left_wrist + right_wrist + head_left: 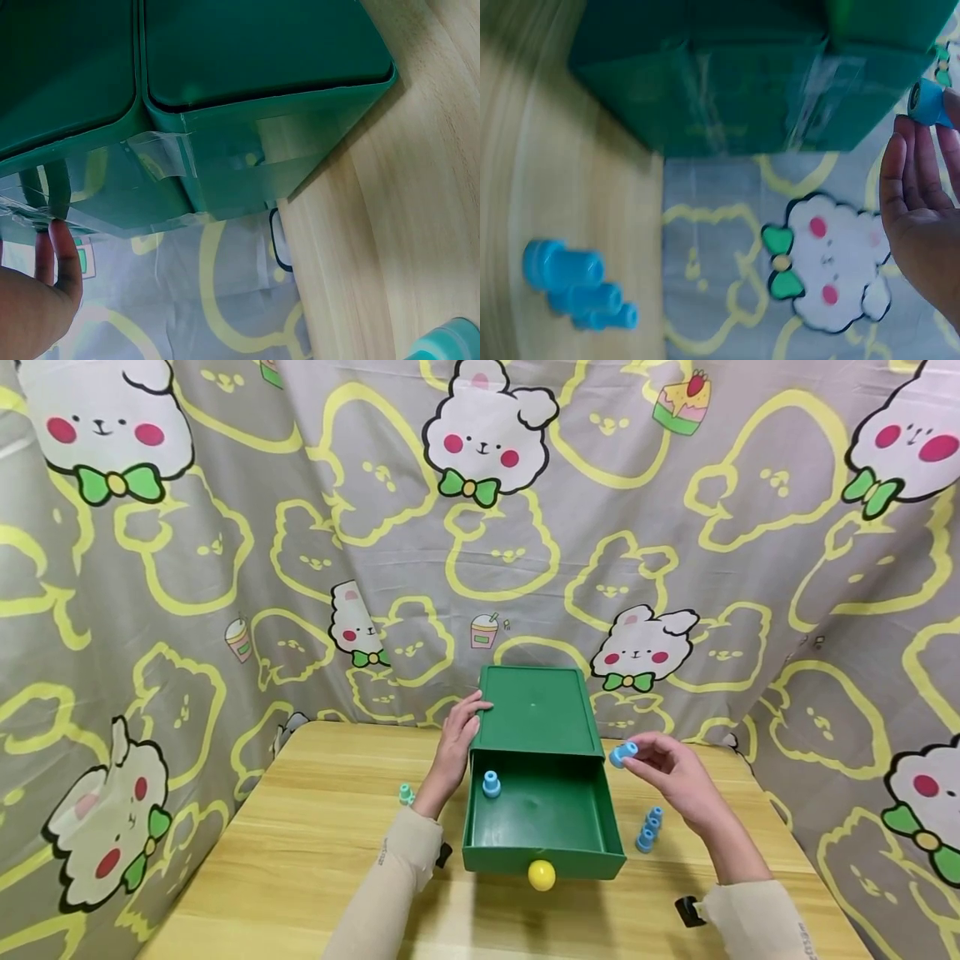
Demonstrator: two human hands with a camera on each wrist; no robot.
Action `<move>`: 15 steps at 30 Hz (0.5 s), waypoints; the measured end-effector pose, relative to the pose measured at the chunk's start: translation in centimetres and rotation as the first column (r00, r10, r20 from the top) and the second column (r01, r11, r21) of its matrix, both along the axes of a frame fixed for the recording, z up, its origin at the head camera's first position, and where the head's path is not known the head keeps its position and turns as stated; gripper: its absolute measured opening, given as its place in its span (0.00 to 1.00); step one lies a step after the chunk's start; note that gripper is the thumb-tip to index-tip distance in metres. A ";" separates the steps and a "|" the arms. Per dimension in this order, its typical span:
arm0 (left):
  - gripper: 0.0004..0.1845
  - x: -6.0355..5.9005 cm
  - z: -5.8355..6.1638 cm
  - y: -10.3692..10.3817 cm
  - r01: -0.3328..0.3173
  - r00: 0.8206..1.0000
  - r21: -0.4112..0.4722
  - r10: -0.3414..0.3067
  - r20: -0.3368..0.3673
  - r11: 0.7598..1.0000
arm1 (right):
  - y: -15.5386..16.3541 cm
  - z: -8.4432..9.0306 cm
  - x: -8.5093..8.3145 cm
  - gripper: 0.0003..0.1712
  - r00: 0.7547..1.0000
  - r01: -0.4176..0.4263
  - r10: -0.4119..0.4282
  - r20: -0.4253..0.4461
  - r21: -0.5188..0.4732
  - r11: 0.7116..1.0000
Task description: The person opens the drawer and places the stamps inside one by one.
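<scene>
In the head view, taking the open drawer as the dial, a green plastic box-shaped cabinet [536, 706] stands at twelve o'clock, its open green plastic drawer [543, 810] bearing a round yellow knob [542, 875] at six. One blue stepped cylindrical piece [491, 785] stands upright inside, towards ten o'clock. At two o'clock, just outside the rim, the person's right hand [678, 777] pinches a second blue stepped cylinder [622, 754], tilted, between thumb and fingers. Three matching blue cylinders [649, 829] stand in a row at three o'clock on the pale wooden table [300, 827], and a mint-green stepped piece [406, 793] sits at nine. The left hand [456, 735], at ten, rests its loosely spread fingers against the cabinet and holds nothing. The step in hand appears to be moving blue pieces into the drawer; the next move would call for bringing the pinched one over the rim, setting it upright and loosening the fingers. In the left wrist view, fingers at eight o'clock touch the cabinet's side, where clear tape [161, 154] crosses a seam. In the right wrist view, the pinched cylinder is at two o'clock, apart from the cabinet, and the waiting three lie towards eight
</scene>
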State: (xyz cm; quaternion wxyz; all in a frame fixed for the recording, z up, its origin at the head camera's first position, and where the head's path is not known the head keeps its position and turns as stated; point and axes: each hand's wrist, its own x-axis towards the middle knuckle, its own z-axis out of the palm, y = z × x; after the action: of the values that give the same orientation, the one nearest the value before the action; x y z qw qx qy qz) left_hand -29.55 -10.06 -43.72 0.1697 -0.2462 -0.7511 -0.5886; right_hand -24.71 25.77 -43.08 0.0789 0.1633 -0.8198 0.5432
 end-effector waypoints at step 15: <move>0.19 0.2 0.3 -0.1 0.024 1.000 0.002 -0.024 0.001 1.000 | -2.7 2.5 1.3 0.15 0.999 0.002 -0.004 -0.044 -0.056 0.998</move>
State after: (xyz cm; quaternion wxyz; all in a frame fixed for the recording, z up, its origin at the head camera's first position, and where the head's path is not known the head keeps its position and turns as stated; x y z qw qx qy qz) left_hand -29.36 -10.11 -43.42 0.1625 -0.2548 -0.7477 -0.5913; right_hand -23.41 23.05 -40.57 0.1026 0.1718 -0.8024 0.5622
